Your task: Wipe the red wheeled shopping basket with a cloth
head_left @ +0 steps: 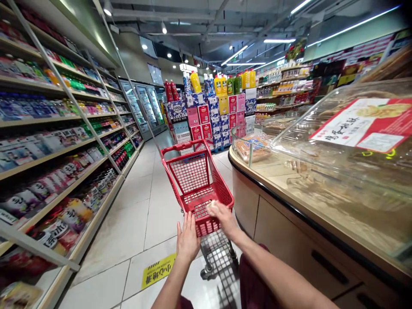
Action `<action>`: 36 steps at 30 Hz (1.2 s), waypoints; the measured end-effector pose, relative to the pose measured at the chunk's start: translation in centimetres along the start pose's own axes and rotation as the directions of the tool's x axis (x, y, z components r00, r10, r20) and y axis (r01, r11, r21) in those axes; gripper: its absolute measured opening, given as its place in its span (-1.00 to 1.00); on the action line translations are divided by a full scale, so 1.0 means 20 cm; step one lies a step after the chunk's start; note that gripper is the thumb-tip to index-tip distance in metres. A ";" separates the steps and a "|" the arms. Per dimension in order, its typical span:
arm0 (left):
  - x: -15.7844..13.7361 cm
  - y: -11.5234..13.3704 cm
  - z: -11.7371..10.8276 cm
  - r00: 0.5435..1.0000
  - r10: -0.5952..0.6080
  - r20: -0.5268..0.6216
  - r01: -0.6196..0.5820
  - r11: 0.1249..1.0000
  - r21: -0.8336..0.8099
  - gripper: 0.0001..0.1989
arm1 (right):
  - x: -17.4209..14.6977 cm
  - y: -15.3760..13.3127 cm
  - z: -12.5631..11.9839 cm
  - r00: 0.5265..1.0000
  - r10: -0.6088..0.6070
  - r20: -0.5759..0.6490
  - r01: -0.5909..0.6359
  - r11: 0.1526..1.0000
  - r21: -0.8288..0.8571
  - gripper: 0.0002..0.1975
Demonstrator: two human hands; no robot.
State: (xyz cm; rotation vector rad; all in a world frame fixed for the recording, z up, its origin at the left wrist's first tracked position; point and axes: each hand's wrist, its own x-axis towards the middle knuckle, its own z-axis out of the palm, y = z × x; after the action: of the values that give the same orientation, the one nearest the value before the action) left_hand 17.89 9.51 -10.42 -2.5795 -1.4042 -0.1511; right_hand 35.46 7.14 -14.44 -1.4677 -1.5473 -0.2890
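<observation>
On the left, rows of bottles (32,105) are held by long shelves (92,225). In the middle, a red cart (222,184) is parked on the floor (128,201), and a tall pile of boxes (206,116) is topped by more bottles (222,83). On the right, a clear pack (257,148) of brown food is kept in a glass case (283,223).

The left hand (187,240) is laid palm down at the cart's near left corner, its fingers straight and close together. By the right hand (225,221), bent over the near rim, 1 small pale wad (211,207) is pinched.

The cart's handle (185,146) is set at the far end; its long side is pointed away, slightly left.
</observation>
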 end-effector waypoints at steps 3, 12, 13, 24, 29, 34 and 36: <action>0.00 0.00 0.01 1.000 -0.014 -0.005 0.014 1.000 -0.006 -0.29 | 0.00 0.04 -0.02 0.994 0.080 -0.070 -0.085 0.994 -0.063 -0.57; 0.00 -0.02 0.04 0.999 0.010 -0.043 -0.010 1.000 -0.001 -0.27 | 0.02 0.03 -0.05 0.999 0.031 -0.022 -0.033 0.992 -0.119 -0.74; 0.00 -0.01 0.04 0.999 0.006 -0.050 -0.006 1.000 -0.007 -0.27 | 0.02 0.04 -0.07 0.996 0.070 -0.051 -0.076 0.988 -0.135 -0.74; 0.00 0.00 0.04 0.999 0.000 -0.043 0.002 0.999 0.039 -0.29 | 0.08 -0.09 -0.07 0.998 -0.058 0.008 0.059 0.993 -0.106 -0.78; 0.02 0.05 0.06 0.997 -0.015 -0.079 0.016 1.000 0.001 -0.29 | 0.05 -0.05 -0.16 0.996 0.026 -0.084 -0.040 0.983 -0.176 -0.74; 0.02 0.06 0.06 0.996 0.015 -0.090 -0.016 1.000 -0.009 -0.30 | 0.07 -0.24 -0.02 0.999 -0.047 0.004 0.047 0.989 -0.143 -0.79; 0.02 0.05 0.06 0.995 0.035 -0.091 -0.036 0.999 -0.006 -0.30 | 0.09 -0.18 -0.04 1.000 0.007 0.000 -0.007 0.986 -0.169 -0.79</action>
State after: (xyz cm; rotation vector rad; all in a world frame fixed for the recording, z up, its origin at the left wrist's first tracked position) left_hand 18.95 9.55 -11.59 -2.5676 -1.3278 -0.2651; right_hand 32.98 6.79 -11.23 -1.6036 -1.5488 -0.4247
